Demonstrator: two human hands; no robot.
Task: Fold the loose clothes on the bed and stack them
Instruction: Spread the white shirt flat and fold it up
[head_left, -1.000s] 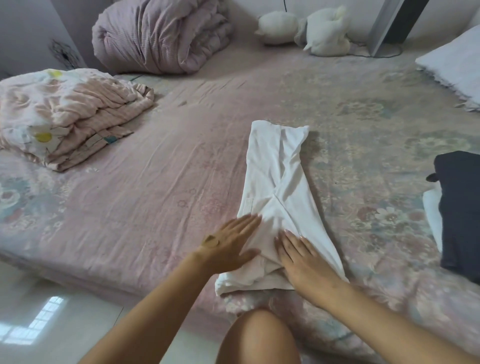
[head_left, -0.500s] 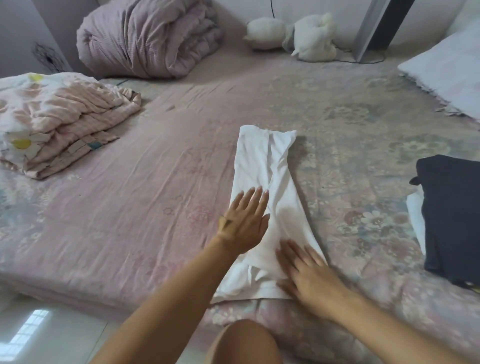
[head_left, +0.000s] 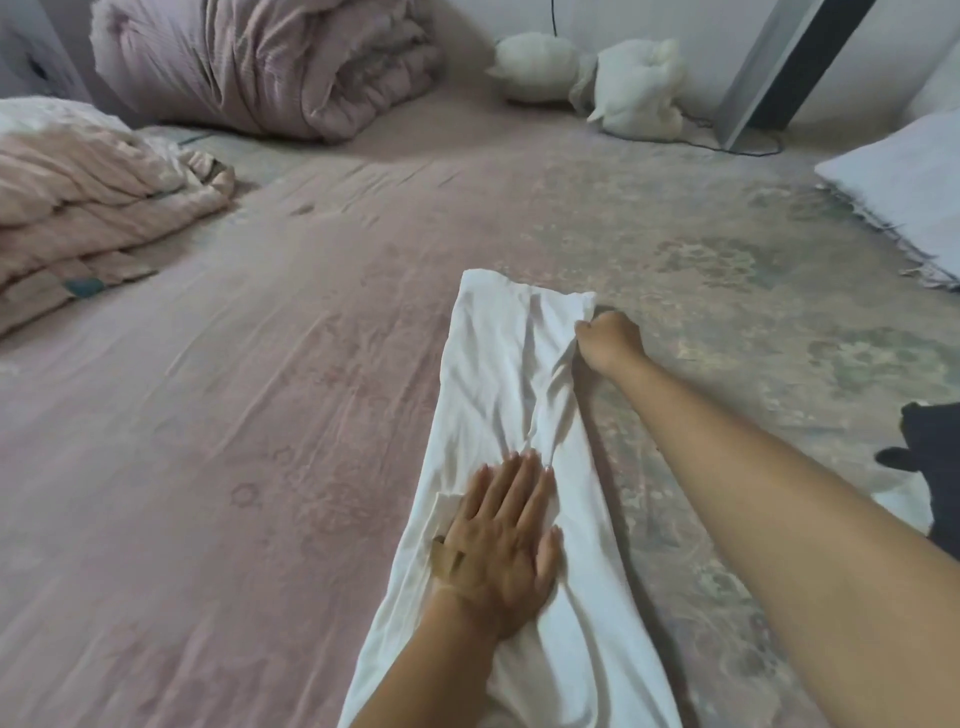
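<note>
A white garment (head_left: 498, 395), folded into a long narrow strip, lies lengthwise on the pink bedsheet (head_left: 234, 441) in front of me. My left hand (head_left: 498, 540) rests flat on its near half, palm down with fingers together. My right hand (head_left: 605, 338) reaches to the far right corner of the strip, fingers closed on the cloth's edge. A dark folded garment (head_left: 930, 457) lies on something white at the right edge, partly cut off.
A rolled pink quilt (head_left: 260, 62) sits at the back left and a folded floral blanket (head_left: 93, 202) at the left. White stuffed bundles (head_left: 587, 78) and a cable lie by the back wall. A white pillow (head_left: 904, 187) is at the right.
My right hand left the near end of the white garment, reached forward and closed on its far right corner. My left hand slid slightly forward, flat on the cloth. The view moved closer.
</note>
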